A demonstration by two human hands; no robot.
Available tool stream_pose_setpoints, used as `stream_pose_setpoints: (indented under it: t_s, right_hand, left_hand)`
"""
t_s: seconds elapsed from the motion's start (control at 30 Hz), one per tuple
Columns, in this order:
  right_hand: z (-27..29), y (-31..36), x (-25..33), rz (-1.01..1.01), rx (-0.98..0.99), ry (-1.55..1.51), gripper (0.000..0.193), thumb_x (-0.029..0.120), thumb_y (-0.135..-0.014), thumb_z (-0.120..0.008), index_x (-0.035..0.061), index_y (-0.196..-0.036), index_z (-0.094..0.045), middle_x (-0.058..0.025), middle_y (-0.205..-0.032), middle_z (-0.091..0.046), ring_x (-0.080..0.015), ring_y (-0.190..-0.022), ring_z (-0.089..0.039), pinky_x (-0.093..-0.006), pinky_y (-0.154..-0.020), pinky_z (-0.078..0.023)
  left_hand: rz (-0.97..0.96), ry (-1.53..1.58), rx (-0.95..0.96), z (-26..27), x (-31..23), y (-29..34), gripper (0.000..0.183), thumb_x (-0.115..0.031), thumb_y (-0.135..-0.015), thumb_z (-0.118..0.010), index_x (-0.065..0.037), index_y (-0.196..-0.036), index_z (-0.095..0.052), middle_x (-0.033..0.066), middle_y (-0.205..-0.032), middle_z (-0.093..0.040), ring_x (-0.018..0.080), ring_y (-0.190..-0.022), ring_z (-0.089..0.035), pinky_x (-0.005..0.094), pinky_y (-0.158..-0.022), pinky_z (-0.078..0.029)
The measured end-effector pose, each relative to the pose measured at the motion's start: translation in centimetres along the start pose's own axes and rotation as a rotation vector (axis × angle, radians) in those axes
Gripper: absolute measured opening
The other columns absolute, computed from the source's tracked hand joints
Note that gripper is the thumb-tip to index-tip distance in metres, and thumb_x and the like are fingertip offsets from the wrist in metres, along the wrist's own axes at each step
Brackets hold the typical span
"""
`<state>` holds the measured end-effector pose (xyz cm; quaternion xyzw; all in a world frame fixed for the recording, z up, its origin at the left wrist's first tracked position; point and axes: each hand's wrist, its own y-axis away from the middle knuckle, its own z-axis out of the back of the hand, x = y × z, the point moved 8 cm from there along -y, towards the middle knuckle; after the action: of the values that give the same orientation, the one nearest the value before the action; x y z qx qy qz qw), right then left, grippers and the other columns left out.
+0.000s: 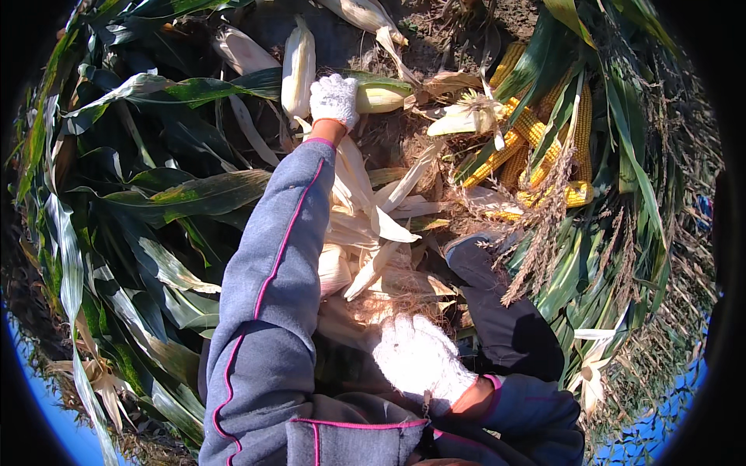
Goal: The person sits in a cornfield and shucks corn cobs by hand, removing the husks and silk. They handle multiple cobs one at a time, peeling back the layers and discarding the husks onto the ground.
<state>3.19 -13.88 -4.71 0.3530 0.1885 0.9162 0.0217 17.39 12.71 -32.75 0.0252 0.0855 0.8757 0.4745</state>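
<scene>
One ear (pixel 385 98) lies at 12 o'clock from the middle of the view, its long axis running roughly from 9 to 3. The left hand (pixel 334 101) is much the nearer and meets the ear's 9 o'clock end, so the rest of it points away toward 3. The right hand (pixel 420 359) is well apart, at 5 o'clock; from there the ear lies toward 12.

Both hands are white-gloved. The left looks curled around the ear, though its fingertips are hidden. The right shows its back, fingers close together and pointing toward 11, beside loose husks (pixel 388 225); its palm side is hidden, so I cannot tell whether it pinches anything.

At least four other pale ears show: a second ear (pixel 298 70) just beside the left hand, long axis 12 to 6; a third ear (pixel 242 50) at 11; a fourth ear (pixel 357 12) at 12; a fifth ear (pixel 465 119), frayed at one end, at 1. Yellow ears (pixel 582 128) lie heaped at 2, at least six, partly covered. One leg (pixel 509 318) shows at 4. Green leaves (pixel 186 194) at 9 are too many to count.
</scene>
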Motion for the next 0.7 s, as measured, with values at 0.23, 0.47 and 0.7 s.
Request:
stream_pose_setpoints:
  t_s: [0.23,0.47,0.7]
  right_hand:
    - [0.0,0.3,-0.1,-0.011,-0.112,0.041,0.033,0.016,-0.078,-0.057,0.002,-0.109,-0.062,-0.014,-0.097,-0.061,-0.0301,-0.091,-0.058,-0.043,-0.081,-0.047]
    - [-0.2,-0.2,0.4,-0.061,-0.035,0.117,0.023,0.016,-0.082,-0.054,0.0057,-0.101,-0.062,-0.0109,-0.092,-0.062,-0.0262,-0.088,-0.059,-0.04,-0.079,-0.046]
    - [-0.8,0.0,0.5,-0.046,-0.118,0.223,0.014,0.014,-0.084,-0.053,0.0068,-0.09,-0.063,-0.0108,-0.083,-0.063,-0.0251,-0.082,-0.061,-0.0382,-0.076,-0.048]
  left_hand:
    - [0.188,0.375,0.193,-3.7,0.2,5.3,0.053,-0.028,-0.062,-0.079,-0.011,-0.106,-0.055,0.0146,-0.094,-0.067,0.0346,-0.091,-0.066,0.0427,-0.079,-0.052]
    - [-0.079,0.103,0.289,-1.7,-2.5,14.9,0.044,-0.019,-0.066,-0.074,-0.016,-0.107,-0.059,0.0093,-0.099,-0.067,0.03,-0.097,-0.064,0.0475,-0.076,-0.046]
    - [-0.189,0.153,-0.071,-0.5,-4.7,20.8,0.048,-0.013,-0.08,-0.055,-0.009,-0.127,-0.053,0.0168,-0.127,-0.051,0.0386,-0.118,-0.047,0.0498,-0.095,-0.04]
